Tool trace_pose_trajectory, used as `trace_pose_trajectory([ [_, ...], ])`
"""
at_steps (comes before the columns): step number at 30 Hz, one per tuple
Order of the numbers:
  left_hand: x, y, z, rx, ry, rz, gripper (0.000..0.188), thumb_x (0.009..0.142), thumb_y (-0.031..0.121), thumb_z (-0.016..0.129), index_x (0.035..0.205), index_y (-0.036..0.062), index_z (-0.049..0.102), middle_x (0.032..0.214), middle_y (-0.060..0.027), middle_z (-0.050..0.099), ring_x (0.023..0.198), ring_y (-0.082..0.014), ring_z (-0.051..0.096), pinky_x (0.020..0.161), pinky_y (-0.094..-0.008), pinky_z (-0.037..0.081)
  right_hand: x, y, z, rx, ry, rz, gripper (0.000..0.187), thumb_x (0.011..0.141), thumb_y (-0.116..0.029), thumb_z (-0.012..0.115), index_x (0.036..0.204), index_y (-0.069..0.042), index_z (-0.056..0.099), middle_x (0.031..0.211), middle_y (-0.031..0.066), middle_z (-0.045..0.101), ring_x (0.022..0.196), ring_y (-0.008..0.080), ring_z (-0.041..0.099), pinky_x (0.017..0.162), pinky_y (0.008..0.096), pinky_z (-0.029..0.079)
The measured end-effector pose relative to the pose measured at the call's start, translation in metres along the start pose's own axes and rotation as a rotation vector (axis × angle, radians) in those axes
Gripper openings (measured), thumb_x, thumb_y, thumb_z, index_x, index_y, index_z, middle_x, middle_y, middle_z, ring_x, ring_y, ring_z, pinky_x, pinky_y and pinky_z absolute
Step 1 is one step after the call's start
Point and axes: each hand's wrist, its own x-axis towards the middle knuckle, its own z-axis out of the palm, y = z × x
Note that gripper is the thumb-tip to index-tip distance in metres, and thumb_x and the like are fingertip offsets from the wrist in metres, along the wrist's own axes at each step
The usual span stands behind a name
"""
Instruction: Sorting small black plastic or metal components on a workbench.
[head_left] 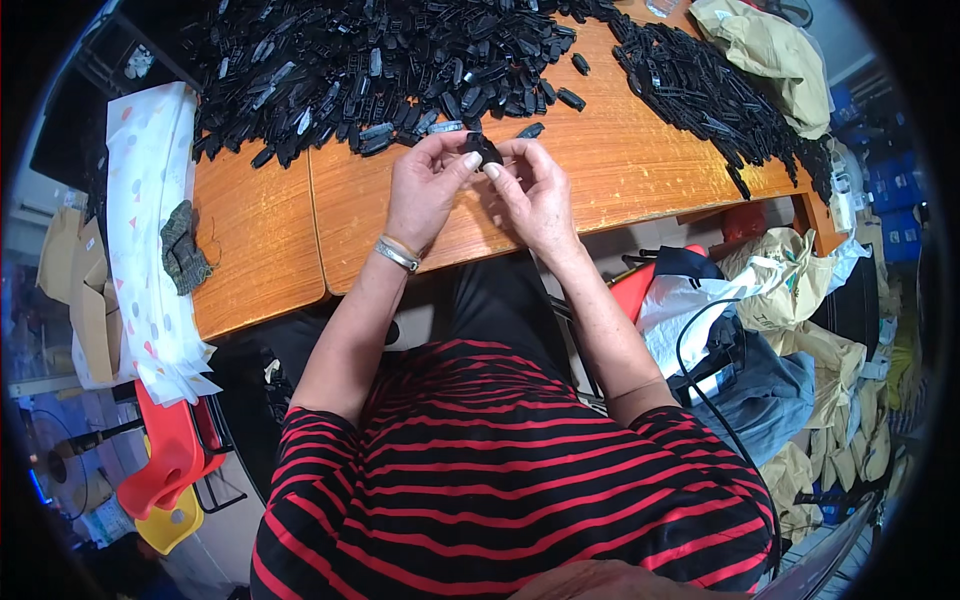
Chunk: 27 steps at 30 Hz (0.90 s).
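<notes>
Both of my hands meet above the near edge of the wooden table, holding one small black plastic piece [484,150]. My left hand [422,190] pinches its left side between thumb and fingers. From the right, my right hand [540,195] grips the same piece, thumb tip close to the left thumb. The fingers partly cover it, so its exact kind is unclear. Just beyond my fingers spreads a large heap of oblong black plastic pieces [370,75], some with a greyish sheen. A single loose piece [531,131] lies by my right fingers.
A second pile of thin, long black pieces [690,95] covers the table's right side, beside a tan bag [775,55]. On the left edge hang white patterned sheets [150,230] and a dark knitted cloth [182,248]. Red chair [165,450] at lower left; bags [785,275] at right.
</notes>
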Motion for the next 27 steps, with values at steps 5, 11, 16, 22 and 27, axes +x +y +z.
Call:
trace_pose_trajectory([
  [5,-0.005,0.001,0.0,0.032,-0.007,-0.024,0.028,0.086,0.001,0.063,0.113,-0.0019,0.06,0.096,-0.0011,0.061,0.074,-0.0036,0.054,0.067,-0.0184,0.049,0.002,0.003,0.001,-0.138,0.057,-0.189,0.017,0.084,-0.005,0.066,0.098,-0.001,0.058,0.078,0.0026,0.058,0.063,0.0083,0.056,0.053,0.0233,0.047],
  [11,-0.016,-0.018,0.007,0.141,0.04,0.157,0.023,0.09,0.011,0.059,0.11,0.0008,0.063,0.092,0.0003,0.057,0.077,-0.0043,0.05,0.067,-0.0186,0.043,-0.009,0.005,0.014,-0.326,0.093,-0.292,0.026,0.073,-0.005,0.073,0.094,-0.003,0.059,0.082,0.0125,0.056,0.068,0.0275,0.06,0.058,0.0356,0.049],
  [16,-0.018,-0.028,0.005,0.262,0.047,0.145,0.022,0.099,0.019,0.045,0.095,0.0023,0.059,0.079,0.0,0.056,0.074,-0.0067,0.05,0.068,-0.0202,0.043,-0.022,0.005,0.023,-0.334,0.115,-0.173,0.045,0.071,-0.007,0.075,0.108,-0.003,0.05,0.095,0.0153,0.054,0.084,0.0313,0.061,0.07,0.0383,0.05],
  [22,-0.011,-0.02,0.014,-0.118,-0.147,-0.104,0.028,0.101,0.025,0.042,0.087,0.0035,0.056,0.071,-0.0012,0.054,0.066,-0.0075,0.049,0.062,-0.0203,0.042,-0.021,0.014,0.022,-0.291,0.064,-0.136,0.04,0.072,-0.012,0.076,0.099,-0.004,0.047,0.088,0.0121,0.052,0.073,0.031,0.058,0.061,0.0394,0.048],
  [27,0.013,-0.027,0.034,-0.069,-0.064,-0.212,0.023,0.099,0.018,0.044,0.092,0.0022,0.058,0.072,-0.0014,0.055,0.064,-0.0078,0.052,0.059,-0.0203,0.043,0.0,0.033,-0.019,0.094,-0.139,0.135,0.028,0.082,-0.009,0.07,0.104,-0.002,0.054,0.079,-0.0007,0.057,0.071,0.0057,0.053,0.062,0.022,0.046],
])
